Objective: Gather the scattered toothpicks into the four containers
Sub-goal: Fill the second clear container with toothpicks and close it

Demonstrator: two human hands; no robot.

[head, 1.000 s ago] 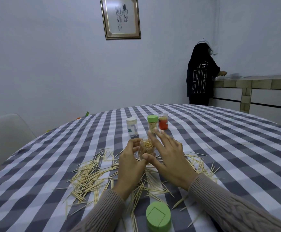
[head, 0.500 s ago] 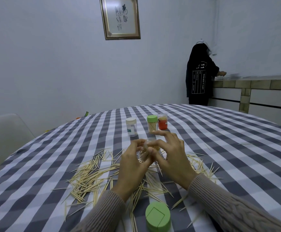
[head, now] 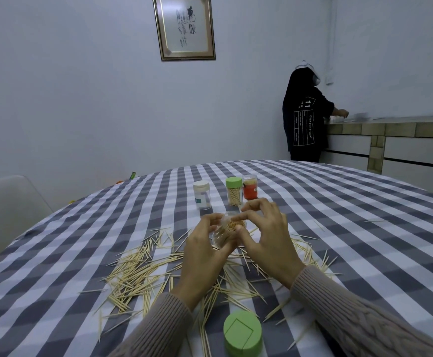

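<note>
Left hand (head: 205, 256) grips a clear jar (head: 227, 231) tilted above the bench (head: 339, 228), toothpicks packed inside. Right hand (head: 269, 240) pinches at the jar's mouth, fingertips on the sticks. Behind stand three jars: white-capped (head: 202, 195), contents unclear; green-capped (head: 234, 191), full of toothpicks; clear-capped (head: 249, 186) with red lower half, toothpicks on top. Loose toothpicks (head: 138, 274) are scattered under and left of the hands. Green lid (head: 242, 333) sits near the front edge.

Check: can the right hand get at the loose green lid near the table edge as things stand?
Probably yes: the green lid sits in the open below the right hand, nothing covering it. But that hand's fingers are busy at the clear container.
</note>
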